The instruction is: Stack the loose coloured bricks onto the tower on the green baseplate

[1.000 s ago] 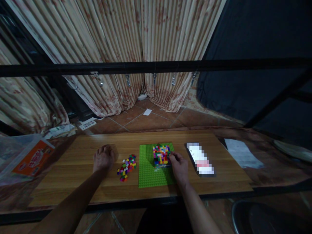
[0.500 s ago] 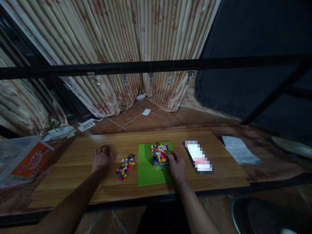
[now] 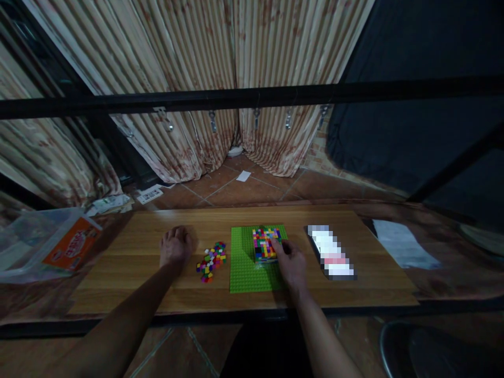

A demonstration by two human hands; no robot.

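Note:
My right hand [image 3: 292,265] is at the right side of a multicoloured block of small toy bricks [image 3: 264,247]. Its thumb lies against the top of the block near the right edge, and the other fingers curl beside it. Whether a loose brick is between them is hidden. Under the block is a green studded baseplate [image 3: 246,278]. On the wooden table, my left hand [image 3: 175,247] rests closed, back upward, its fingertips hidden underneath. Between that hand and the baseplate lies a loose pile of small coloured bricks [image 3: 212,260].
A phone [image 3: 333,254] with a blurred-out screen lies right of the baseplate on the table [image 3: 129,262]. A clear plastic box with an orange label [image 3: 73,244] stands at the left. White paper [image 3: 405,244] lies off the right end. A black bar [image 3: 220,98] crosses beyond the table.
The whole view has shifted slightly to the left. My right thumb has moved further onto the top of the brick block. My left hand stays resting on the table.

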